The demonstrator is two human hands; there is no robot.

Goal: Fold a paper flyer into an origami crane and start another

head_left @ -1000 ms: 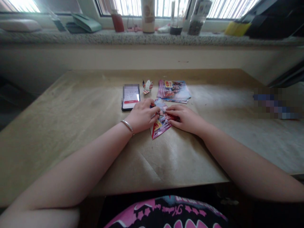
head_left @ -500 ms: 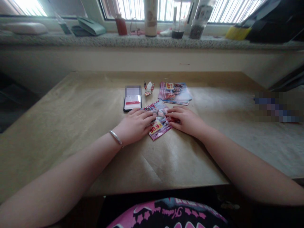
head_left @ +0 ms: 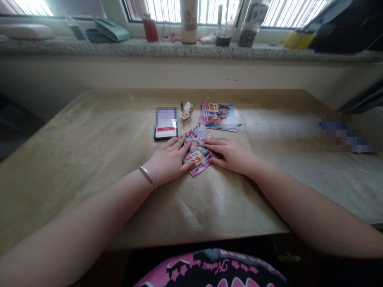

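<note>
A folded, printed paper leaflet [head_left: 197, 153] with a yellow price patch lies on the table between my hands. My left hand [head_left: 169, 159] rests on its left side, fingers stretched out and thumb near the price patch. From the right, my right hand [head_left: 231, 154] lies with its extended fingers on the leaflet's right edge. Both hands press it flat from above; neither is wrapped around it. Just beyond them sits a stack of similar leaflets [head_left: 221, 114]. A small folded paper piece [head_left: 187, 110] stands left of the stack.
A phone [head_left: 166, 129] with a lit screen lies beyond my left hand. At the far right is a blurred, colourful item [head_left: 347, 135] on the table [head_left: 89, 159]. The stone windowsill [head_left: 167, 50] behind holds bottles, a green case [head_left: 112, 30] and a yellow object [head_left: 299, 40].
My left thumb has spread away from the fingers onto the price patch, covering part of it. The right fingers have straightened and flattened on the leaflet. The view has shifted slightly.
</note>
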